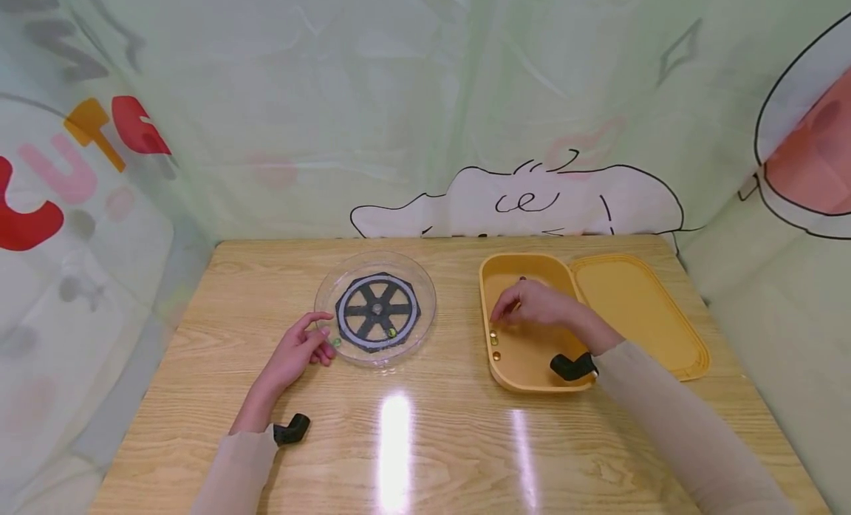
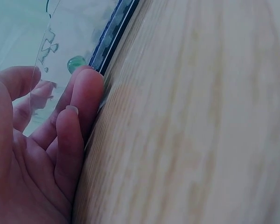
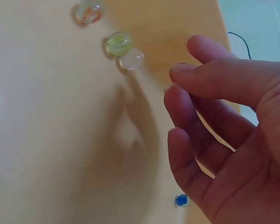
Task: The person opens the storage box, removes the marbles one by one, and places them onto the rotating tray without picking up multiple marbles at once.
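My left hand (image 1: 299, 350) is at the near-left rim of a clear round dish (image 1: 428, 330), fingers loosely bent around the rim. A green marble (image 2: 76, 64) lies in the dish by its fingertips; a yellow-green marble (image 1: 392, 332) lies farther in. My right hand (image 1: 537, 304) reaches down into an orange-yellow box (image 1: 532, 360), its fingers loosely bent with nothing visible between them. Beside its fingertips, a yellow-green marble (image 3: 119, 44) and a clear marble (image 3: 131, 59) lie together near the wall. An orange-streaked marble (image 3: 89, 10) and a blue marble (image 3: 182, 200) lie apart in the box.
A black and grey spoked wheel shape (image 1: 377, 309) shows through the dish. Right of the box lies its matching lid (image 1: 618, 308), flat on the wooden table (image 1: 452, 434). A printed cloth (image 1: 399, 116) hangs behind the table and along its sides.
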The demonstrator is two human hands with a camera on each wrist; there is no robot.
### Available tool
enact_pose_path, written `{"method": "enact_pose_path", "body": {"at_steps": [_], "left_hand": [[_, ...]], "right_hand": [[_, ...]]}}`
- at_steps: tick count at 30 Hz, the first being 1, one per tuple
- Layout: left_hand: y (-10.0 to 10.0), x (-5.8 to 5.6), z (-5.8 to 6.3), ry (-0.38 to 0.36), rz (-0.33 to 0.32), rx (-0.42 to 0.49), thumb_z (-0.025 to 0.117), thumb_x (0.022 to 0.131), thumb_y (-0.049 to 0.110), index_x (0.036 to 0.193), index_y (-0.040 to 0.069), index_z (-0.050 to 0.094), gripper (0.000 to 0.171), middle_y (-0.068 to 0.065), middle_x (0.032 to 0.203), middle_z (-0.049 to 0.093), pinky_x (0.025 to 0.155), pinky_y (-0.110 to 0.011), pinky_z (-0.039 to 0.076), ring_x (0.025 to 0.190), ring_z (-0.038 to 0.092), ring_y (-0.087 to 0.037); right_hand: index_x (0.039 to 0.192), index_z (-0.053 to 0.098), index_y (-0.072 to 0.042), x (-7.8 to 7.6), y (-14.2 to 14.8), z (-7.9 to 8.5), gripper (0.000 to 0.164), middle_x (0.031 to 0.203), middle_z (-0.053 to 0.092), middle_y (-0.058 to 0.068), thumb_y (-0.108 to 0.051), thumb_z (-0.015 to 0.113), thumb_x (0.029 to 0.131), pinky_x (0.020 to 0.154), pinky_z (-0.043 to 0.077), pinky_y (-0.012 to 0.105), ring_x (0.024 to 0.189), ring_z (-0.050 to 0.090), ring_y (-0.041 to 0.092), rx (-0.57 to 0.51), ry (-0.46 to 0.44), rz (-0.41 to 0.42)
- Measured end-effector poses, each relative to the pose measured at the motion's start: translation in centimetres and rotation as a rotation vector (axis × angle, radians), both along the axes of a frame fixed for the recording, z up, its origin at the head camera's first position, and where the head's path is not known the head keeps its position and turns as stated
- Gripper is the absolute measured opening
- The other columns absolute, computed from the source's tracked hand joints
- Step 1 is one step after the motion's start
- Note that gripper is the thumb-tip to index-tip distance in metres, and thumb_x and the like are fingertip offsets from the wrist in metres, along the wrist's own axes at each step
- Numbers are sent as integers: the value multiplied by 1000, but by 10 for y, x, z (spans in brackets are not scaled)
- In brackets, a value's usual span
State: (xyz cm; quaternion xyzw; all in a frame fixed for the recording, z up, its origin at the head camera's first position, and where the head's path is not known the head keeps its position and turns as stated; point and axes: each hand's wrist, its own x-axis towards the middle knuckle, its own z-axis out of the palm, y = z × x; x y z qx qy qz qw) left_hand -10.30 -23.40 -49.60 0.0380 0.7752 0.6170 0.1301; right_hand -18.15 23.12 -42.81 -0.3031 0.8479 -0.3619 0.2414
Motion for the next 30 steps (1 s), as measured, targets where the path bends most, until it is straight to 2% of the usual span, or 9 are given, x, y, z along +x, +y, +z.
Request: {"method": "enact_pose_path", "body": {"at_steps": [14, 22, 30], "left_hand": [[1, 1, 2, -23, 6, 2, 50, 106, 22, 136, 7, 50, 34, -15, 78, 68, 61, -26, 51, 63, 64, -22], [1, 1, 0, -13, 6, 0, 50, 106, 22, 135, 7, 50, 33, -15, 78, 68, 60, -26, 50, 63, 64, -22], [0, 1, -1, -24, 8, -8, 50, 106, 22, 137, 6, 49, 35, -16, 79, 68, 61, -26, 50, 63, 65, -23]], "right_hand": [[92, 77, -3, 4, -1, -13, 12, 90, 72, 4, 4, 77, 82, 74, 52, 26, 81, 63, 15, -3, -72, 23], [91, 77, -8, 6, -4, -17, 12, 89, 69, -1, -2, 81, 81, 72, 51, 26, 78, 59, 12, 72, -40, -19], [89, 76, -11, 6, -5, -22, 13, 83, 66, -5, -6, 84, 79, 69, 49, 26, 75, 57, 13, 95, -26, -21]]}}
